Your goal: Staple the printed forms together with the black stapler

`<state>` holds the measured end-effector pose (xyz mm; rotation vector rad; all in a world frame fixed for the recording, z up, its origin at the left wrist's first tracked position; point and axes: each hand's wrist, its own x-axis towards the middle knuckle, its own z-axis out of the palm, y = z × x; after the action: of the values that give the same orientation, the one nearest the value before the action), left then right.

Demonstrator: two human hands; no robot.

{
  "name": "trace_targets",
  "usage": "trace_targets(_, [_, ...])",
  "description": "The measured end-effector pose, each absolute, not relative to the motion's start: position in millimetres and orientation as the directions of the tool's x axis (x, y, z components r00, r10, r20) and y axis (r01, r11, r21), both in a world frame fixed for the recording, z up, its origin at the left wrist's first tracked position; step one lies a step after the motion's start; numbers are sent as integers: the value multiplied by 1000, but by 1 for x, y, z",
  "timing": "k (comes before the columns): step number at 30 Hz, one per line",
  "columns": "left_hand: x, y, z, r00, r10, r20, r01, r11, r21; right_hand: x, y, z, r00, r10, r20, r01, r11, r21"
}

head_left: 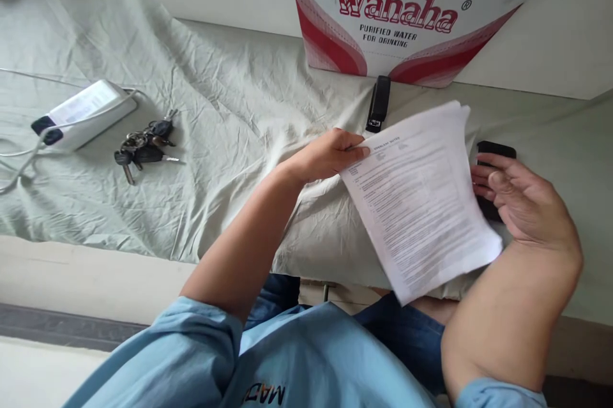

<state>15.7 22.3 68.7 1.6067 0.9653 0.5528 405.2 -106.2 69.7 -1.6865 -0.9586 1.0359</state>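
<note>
Printed sheets of paper point(421, 197), several stacked and fanned a little at the upper edge, held tilted above the cloth-covered tabletop point(225, 108), just in front of the lap. Left hand point(330, 154) pinching the upper left corner of the stack — thumb on top, fingers curled under, grip clenched on the paper. Right hand point(524, 200) against the right edge of the sheets, fingers spread and half released, palm turned inward; cannot tell whether actually gripping the paper or only steadying it. Small black object point(495, 151) lying just behind the right fingers, partly hidden. Black stapler point(378, 103) on the cloth just beyond the paper, close to the foot of a red-and-white water carton point(407, 12). Well apart to the left — a bunch of keys point(145, 143) and a white power strip point(83, 113) with its cable.
</note>
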Motion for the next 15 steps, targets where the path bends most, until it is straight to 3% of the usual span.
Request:
trace_targets(2, [22, 33, 83, 721, 662, -205, 334, -73, 940, 400, -109, 72, 270, 922, -279, 203, -337, -919])
trace_targets(4, [30, 46, 88, 736, 629, -248, 399, -108, 910, 392, -109, 73, 217, 925, -312, 243, -361, -900])
trace_targets(8, [44, 65, 68, 627, 745, -226, 464, -125, 877, 369, -101, 66, 222, 920, -324, 194, -367, -910])
trace_targets(11, [48, 70, 42, 416, 901, -124, 504, -115, 856, 356, -91, 59, 261, 895, -362, 125, -403, -907])
trace_targets(15, [48, 72, 22, 274, 956, -104, 482, -43, 875, 353, -84, 54, 293, 863, -411, 84, -451, -888])
